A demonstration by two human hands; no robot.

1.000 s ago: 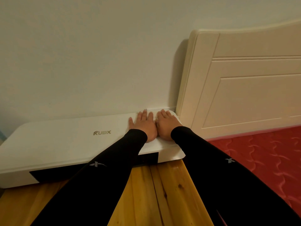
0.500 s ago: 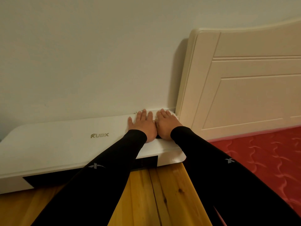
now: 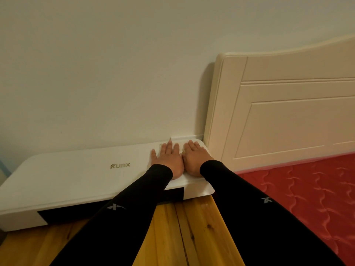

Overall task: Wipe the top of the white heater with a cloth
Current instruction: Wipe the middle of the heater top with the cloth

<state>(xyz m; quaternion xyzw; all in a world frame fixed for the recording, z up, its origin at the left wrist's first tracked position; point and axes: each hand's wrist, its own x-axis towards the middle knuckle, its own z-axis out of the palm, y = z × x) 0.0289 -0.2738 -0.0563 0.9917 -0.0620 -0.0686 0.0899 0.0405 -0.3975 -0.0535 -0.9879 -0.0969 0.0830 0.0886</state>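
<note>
A long white heater (image 3: 76, 175) with a gold logo and a black front panel lies along the wall on a wooden surface. On its right end lies a white cloth (image 3: 201, 144), mostly hidden under my hands. My left hand (image 3: 168, 160) and my right hand (image 3: 194, 160) press flat on the cloth side by side, fingers straight and pointing at the wall. Both arms wear black sleeves.
A cream headboard (image 3: 288, 112) stands right of the heater's end, close to my right hand. A red quilted mattress (image 3: 297, 189) lies at the lower right. Yellow wooden boards (image 3: 192, 237) run below the heater. The pale wall (image 3: 115, 73) rises directly behind it.
Both hands stay flat together on the heater's right end. The view has shifted slightly, and the hands sit a little nearer the wall than one second ago.
</note>
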